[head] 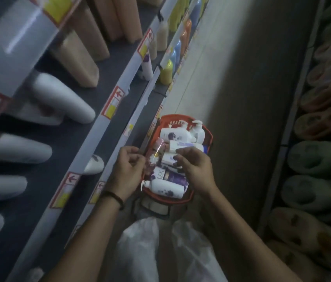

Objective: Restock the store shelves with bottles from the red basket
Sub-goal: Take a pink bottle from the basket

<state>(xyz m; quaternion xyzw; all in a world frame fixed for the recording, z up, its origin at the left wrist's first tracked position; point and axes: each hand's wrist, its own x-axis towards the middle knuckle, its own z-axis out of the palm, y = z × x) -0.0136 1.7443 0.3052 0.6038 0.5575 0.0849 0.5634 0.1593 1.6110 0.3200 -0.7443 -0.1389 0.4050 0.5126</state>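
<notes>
Hazard: piled bottles (166, 187) shifting in the red basket (175, 116).
Left hand (129, 166) and right hand (196, 166) are curled over the pile; what either holds cannot be told. Pulling one bottle may topple others.

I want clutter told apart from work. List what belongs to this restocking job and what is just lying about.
Belongs to the job:
red basket
bottles lying in it
left hand and right hand, both over the basket
shelves

Just lying about:
slippers on the opposite rack
yellow bottle farther along
price tags
</notes>
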